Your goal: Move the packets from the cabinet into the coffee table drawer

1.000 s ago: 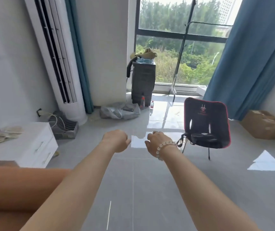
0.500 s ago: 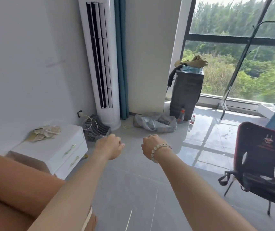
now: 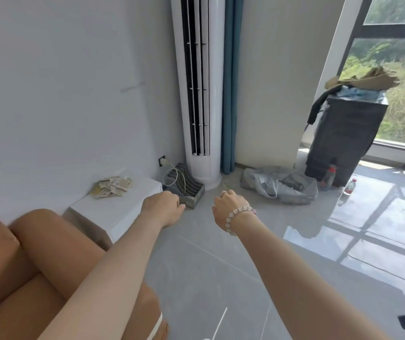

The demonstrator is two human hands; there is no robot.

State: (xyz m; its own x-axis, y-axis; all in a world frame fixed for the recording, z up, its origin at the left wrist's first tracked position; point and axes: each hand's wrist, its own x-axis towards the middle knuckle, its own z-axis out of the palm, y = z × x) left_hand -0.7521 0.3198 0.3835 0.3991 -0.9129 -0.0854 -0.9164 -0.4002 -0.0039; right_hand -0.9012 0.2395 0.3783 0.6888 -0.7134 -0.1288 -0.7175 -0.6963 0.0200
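**Hands empty, packets on cabinet**

One sofa [image 3: 12, 266]. One loose pile of packets [image 3: 112, 187], number unclear, on top of one cabinet [image 3: 128, 212]. Two bottles [image 3: 346, 192] on the floor. View has swung left and the cabinet is closer. Left hand [image 3: 163, 207] and right hand [image 3: 231, 208] are both clenched, grasping nothing, midair.

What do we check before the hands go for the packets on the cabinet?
1. Packets located: ok, the packets lie in a loose pile on the cabinet top, near the wall.
2. Hands free: ok, the left hand and the right hand are curled and hold nothing.
3. Contact with pile: not ok, both hands are apart from it, to its right.
4. Path to pile: ok, only bare cabinet top lies between the left hand and the pile.
5. Coffee table drawer open: cannot tell, out of view.
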